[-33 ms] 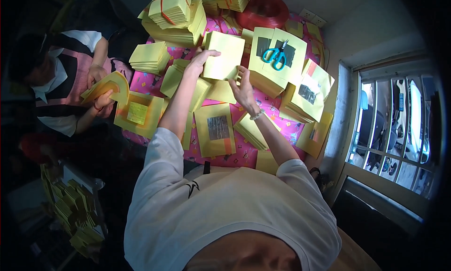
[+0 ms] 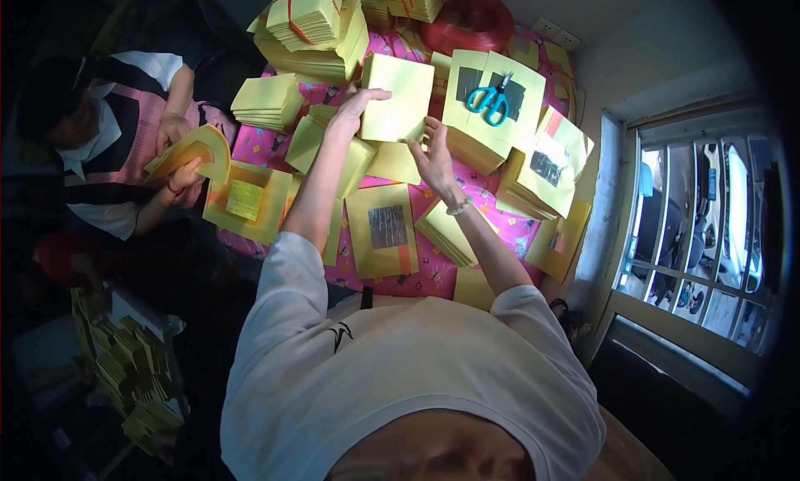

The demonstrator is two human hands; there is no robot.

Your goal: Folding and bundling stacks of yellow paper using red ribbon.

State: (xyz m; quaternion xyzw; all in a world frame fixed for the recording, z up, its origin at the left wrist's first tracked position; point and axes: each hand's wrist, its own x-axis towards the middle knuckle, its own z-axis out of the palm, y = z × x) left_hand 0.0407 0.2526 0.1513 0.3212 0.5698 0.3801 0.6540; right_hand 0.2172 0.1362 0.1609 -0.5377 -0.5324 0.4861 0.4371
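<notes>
In the head view, a yellow sheet (image 2: 398, 97) is held up at the upper centre of the frame, above the pink table (image 2: 433, 273). The left hand (image 2: 354, 110) is laid along the sheet's left edge, fingers together and curled over its top corner. The right hand (image 2: 435, 152) is pressed to the sheet's lower right corner, fingers spread slightly and bent onto the paper; a bead bracelet (image 2: 458, 206) is worn at that wrist.

Just right of the sheet, blue scissors (image 2: 492, 100) are lying on a stack (image 2: 492, 114) of yellow paper with dark squares. Below the hands, a sheet with a foil square (image 2: 387, 228) is lying flat on the table. Tied bundles (image 2: 308, 18) are piled at the top of the frame, with a red coil (image 2: 467, 18) beside them.

At the left of the frame, a curved wad of paper (image 2: 196, 150) is gripped by another person's hands (image 2: 179, 156). Loose yellow stacks (image 2: 133, 373) are seen in the lower left
</notes>
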